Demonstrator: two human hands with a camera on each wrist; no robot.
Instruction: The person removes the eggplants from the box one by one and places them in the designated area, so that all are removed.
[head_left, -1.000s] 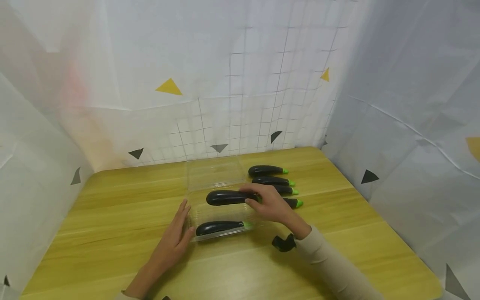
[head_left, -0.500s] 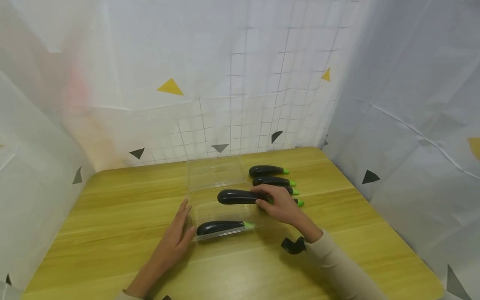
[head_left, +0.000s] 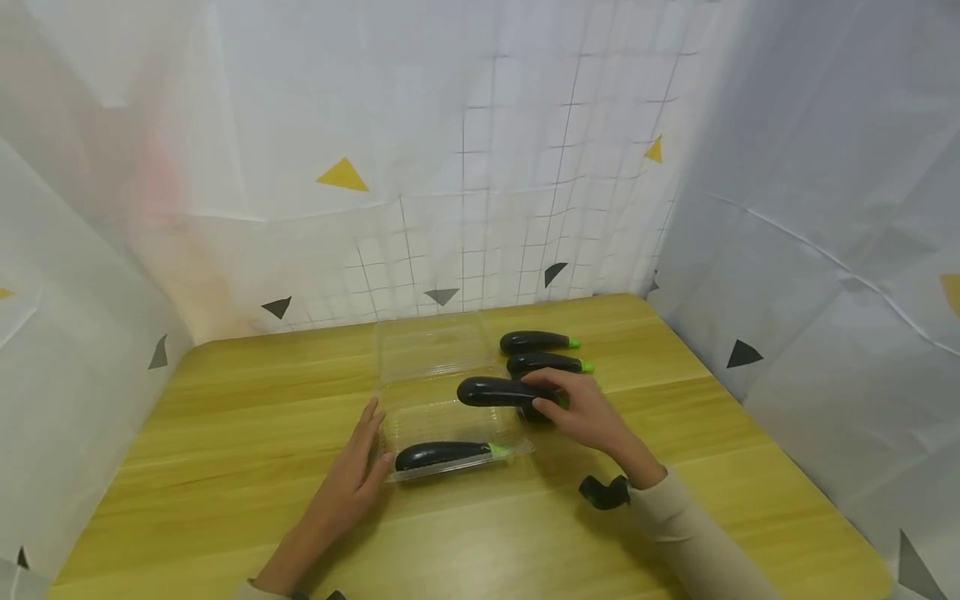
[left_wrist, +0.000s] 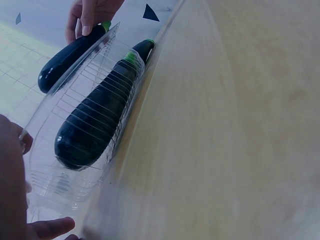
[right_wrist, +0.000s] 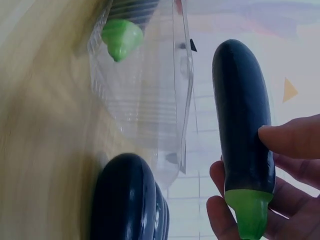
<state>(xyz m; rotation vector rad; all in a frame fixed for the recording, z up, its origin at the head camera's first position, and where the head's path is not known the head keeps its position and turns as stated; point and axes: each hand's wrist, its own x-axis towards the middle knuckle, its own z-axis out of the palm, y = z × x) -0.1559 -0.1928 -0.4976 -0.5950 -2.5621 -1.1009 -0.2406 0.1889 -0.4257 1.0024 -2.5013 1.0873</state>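
My right hand (head_left: pixel 588 408) holds a dark eggplant (head_left: pixel 487 392) near its green stem end, thumb on one side and fingers on the other. In the right wrist view this eggplant (right_wrist: pixel 242 120) is raised beyond the container's rim. A clear plastic clamshell container (head_left: pixel 435 419) stands on the table with its lid (head_left: pixel 431 343) folded back. One eggplant (head_left: pixel 442 454) lies along its near side, green stem to the right. My left hand (head_left: pixel 341 487) rests with extended fingers against the container's left end; in the left wrist view its thumb and fingers flank that end.
Right of the container, several more eggplants lie in a row, among them a back one (head_left: pixel 534 342) and a second one (head_left: pixel 542 363). Others are partly hidden behind my right hand. White sheets (head_left: pixel 840 217) enclose the wooden table (head_left: pixel 262 417) at the back and sides.
My right hand has moved to the right with the eggplant, away from over the container's middle toward the row. The left hand stays at the container's left end.
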